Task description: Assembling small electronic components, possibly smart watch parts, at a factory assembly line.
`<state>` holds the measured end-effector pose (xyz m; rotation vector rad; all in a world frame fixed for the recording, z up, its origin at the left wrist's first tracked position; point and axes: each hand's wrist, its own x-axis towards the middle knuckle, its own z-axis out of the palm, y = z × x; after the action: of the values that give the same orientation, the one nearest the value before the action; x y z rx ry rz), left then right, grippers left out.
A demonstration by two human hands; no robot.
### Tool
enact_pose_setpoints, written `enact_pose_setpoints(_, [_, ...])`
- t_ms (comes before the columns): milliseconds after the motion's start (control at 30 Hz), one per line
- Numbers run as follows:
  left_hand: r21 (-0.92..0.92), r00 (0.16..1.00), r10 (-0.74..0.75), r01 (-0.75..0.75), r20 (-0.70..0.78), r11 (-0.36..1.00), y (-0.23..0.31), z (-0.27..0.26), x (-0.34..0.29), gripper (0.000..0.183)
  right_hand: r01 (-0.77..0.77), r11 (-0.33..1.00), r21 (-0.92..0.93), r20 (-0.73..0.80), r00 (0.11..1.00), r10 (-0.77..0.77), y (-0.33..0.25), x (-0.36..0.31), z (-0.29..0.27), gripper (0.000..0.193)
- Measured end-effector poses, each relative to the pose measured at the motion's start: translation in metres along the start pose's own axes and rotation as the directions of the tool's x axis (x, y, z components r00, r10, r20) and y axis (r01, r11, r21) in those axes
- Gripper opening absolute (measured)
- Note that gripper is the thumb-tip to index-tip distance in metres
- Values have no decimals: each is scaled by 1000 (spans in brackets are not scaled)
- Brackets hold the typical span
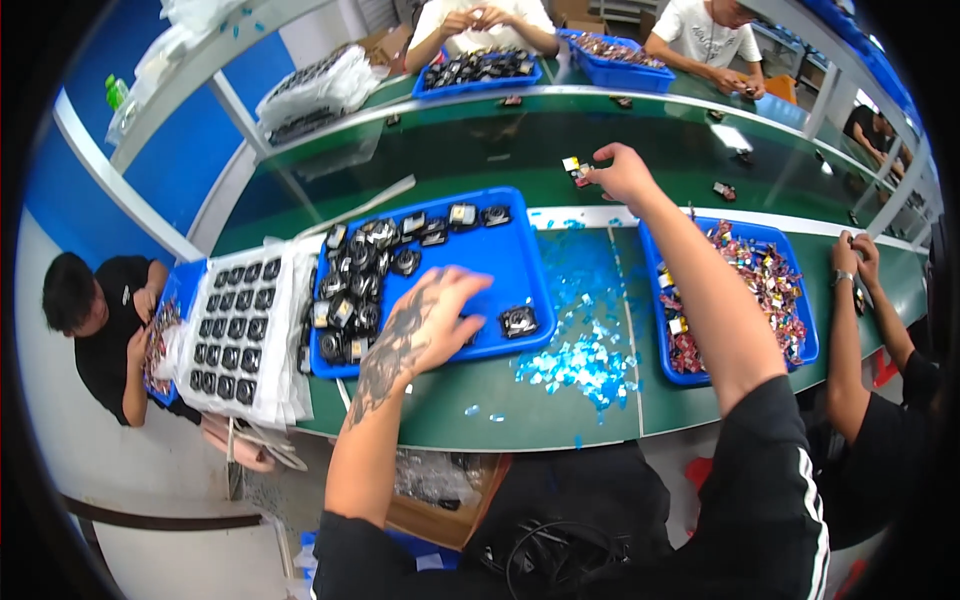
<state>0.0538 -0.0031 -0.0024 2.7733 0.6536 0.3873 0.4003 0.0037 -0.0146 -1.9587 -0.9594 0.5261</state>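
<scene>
My left hand [440, 318], tattooed and slightly blurred, hovers over a blue tray [460, 285] with its fingers apart and nothing visible in them. Small black camera-like modules [360, 262] crowd the left and far sides of this tray. One module [518, 321] lies alone in its near right corner, just right of my left hand. Farther off, my right hand [623, 174] reaches over the green conveyor belt. Between its fingertips is a small electronic part [577, 170] with a yellow-and-white face and reddish bits.
Blue film scraps [590, 365] litter the green table between the trays. Under my right forearm stands a blue bin [810, 350] of small wired parts. A white tray [235, 325] holds rows of black modules at left. Several co-workers sit around; loose parts [724, 190] dot the belt.
</scene>
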Motion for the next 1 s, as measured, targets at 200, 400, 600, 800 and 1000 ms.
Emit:
enact_pose_setpoints(200, [58,984,-135,129,119,990,-12,4,-21,26,-17,865,-501,-92,995,-34,21,20,15,47])
enact_pose_setpoints(400, [-476,959,-236,135,-160,869,8,-1,18,12,420,806,-417,17,891,-455,9,-14,-61,16])
enact_pose_setpoints(600, [-988,963,-240,144,125,62,46,27,68,25,626,682,-378,486,761,-429,22,-108,-108,8])
enact_pose_setpoints(800, [-983,967,-176,185,184,-11,71,55,66,34,594,557,-581,357,801,-481,44,-127,-89,10])
enact_pose_setpoints(1000, [-963,996,-68,65,49,260,75,57,56,44,393,915,-86,-187,896,-402,34,-138,-111,14])
